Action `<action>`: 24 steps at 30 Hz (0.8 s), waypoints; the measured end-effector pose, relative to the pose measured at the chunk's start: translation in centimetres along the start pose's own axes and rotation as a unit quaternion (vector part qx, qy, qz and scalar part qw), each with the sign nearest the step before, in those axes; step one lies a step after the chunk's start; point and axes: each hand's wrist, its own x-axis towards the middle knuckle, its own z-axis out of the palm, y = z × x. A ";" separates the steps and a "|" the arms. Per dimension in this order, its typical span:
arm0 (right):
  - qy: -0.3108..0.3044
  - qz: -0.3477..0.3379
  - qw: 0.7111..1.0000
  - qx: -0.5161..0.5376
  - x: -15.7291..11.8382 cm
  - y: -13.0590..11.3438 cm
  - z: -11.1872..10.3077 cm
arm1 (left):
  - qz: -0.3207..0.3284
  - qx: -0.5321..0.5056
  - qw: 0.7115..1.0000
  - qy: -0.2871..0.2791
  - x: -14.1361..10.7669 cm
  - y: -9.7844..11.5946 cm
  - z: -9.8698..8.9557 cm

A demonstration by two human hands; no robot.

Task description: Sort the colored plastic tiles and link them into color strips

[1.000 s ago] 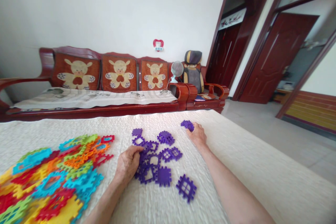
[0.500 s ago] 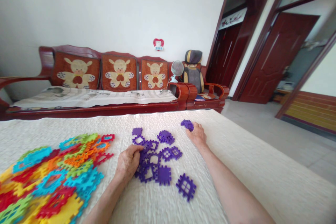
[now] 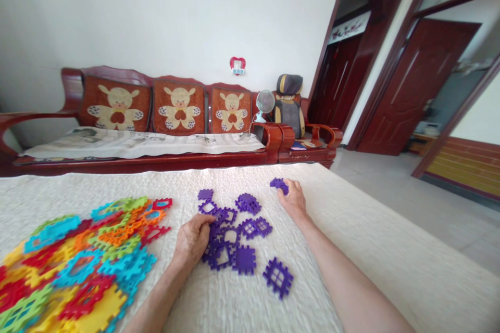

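My right hand has its thumb and fingers closed on a small cluster of purple interlocking tiles near the table's far edge. At the left side of the purple pile, my left hand is pinched against a purple tile; its fingertips are partly hidden. Some of these notched square tiles are solid, others have window-like openings. A solid tile lies at the pile's front. A windowed tile rests apart, closer to me.
A heap of red, yellow, green, blue and orange tiles spreads over the left of the cloth-covered table. Behind the table stand a wooden sofa with bear cushions, a small fan and an armchair.
The view has shifted very slightly. Both hands stay at the same purple tiles, and the tiles keep their arrangement.
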 end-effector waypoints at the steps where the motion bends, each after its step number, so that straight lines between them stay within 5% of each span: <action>1: -0.011 -0.033 0.999 0.032 -0.1 -0.4 0.1 | -0.003 -0.001 1.000 0.001 0.0 0.0 0.0; 6: -0.140 -0.157 0.967 0.143 -0.9 -3.3 0.6 | -0.005 -0.007 1.000 0.004 -0.1 -0.1 0.0; 12: -0.240 -0.178 0.947 0.119 -2.1 -5.3 0.5 | -0.003 -0.002 1.000 -0.005 -0.1 0.2 0.0; 24: -0.257 -0.165 0.945 0.119 -2.3 -5.4 0.3 | 0.007 -0.002 1.000 0.006 0.0 -0.4 0.3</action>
